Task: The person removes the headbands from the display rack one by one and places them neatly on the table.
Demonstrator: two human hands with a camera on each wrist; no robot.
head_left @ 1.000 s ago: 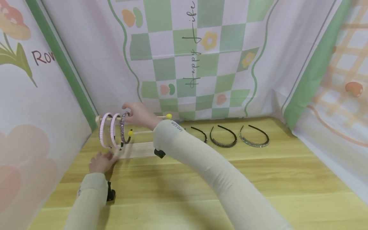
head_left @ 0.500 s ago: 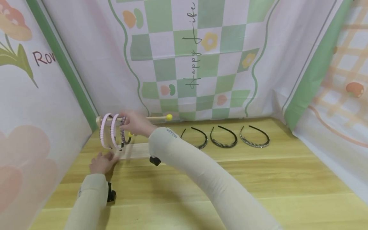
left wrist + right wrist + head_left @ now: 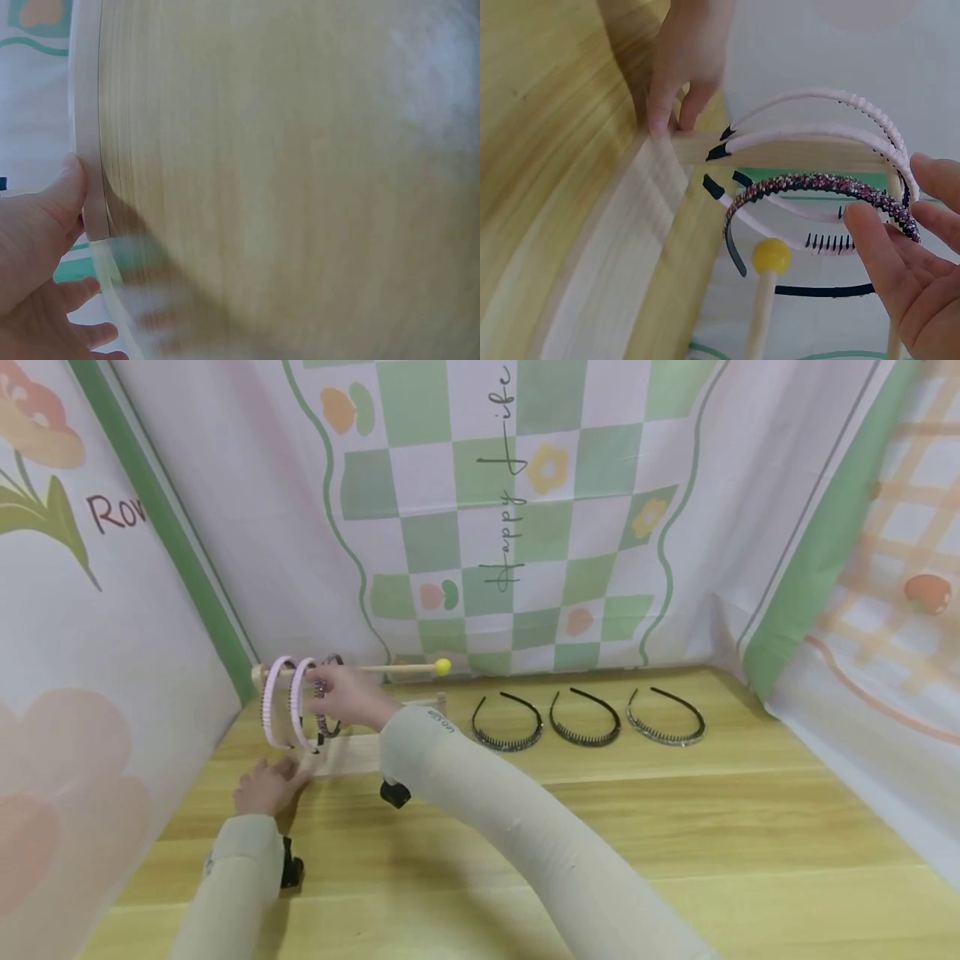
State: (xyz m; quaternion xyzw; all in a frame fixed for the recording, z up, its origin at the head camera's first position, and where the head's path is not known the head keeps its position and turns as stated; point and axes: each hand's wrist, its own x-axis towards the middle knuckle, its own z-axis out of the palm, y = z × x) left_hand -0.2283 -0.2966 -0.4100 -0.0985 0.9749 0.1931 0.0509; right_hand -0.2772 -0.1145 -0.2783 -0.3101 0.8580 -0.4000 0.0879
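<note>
A wooden rack (image 3: 352, 755) stands at the left of the table, with yellow balls on its rod tips. My left hand (image 3: 266, 787) pinches the end of its base, thumb on the face in the left wrist view. Two pink headbands (image 3: 302, 710) hang on the upper rod (image 3: 401, 669). Beside them hangs a beaded headband (image 3: 802, 182) with dark pink and silver beads, partly covered by my right hand (image 3: 347, 696) in the head view. In the right wrist view, that hand's thumb and fingers stand apart around the beaded headband's top. A yellow ball (image 3: 770, 256) shows in front of it.
Three dark toothed headbands lie in a row on the wooden table: one near the rack (image 3: 507, 744), a middle one (image 3: 587, 740) and a right one (image 3: 667, 740). A patterned cloth (image 3: 517, 560) hangs behind the table, and cloth walls stand at both sides.
My right hand has come down and slightly left along the beaded headband, whose top now shows above the hand. The lower yellow ball has become hidden. My left hand stays put.
</note>
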